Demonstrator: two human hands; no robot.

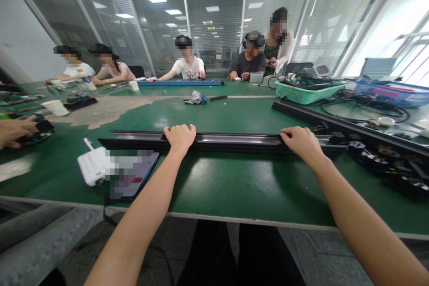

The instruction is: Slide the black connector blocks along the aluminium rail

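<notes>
Past the white device [92,165] at ten o'clock, our left hand [180,138] at eleven is clamped on the black rail [237,141] across twelve, our right hand [302,140] likewise at one, seemingly steadying it, so moving it calls for even grip.

The table [234,187] was green, with a greyish patch [103,109]. The rail [234,145] was black, striped silver along its length. The box [91,165] was white, the phone [144,170] blue-edged, the cloth [195,98] grey and blue, the cables [306,81] black, the left basket [306,95] mint green, the right basket [395,94] blue.
</notes>
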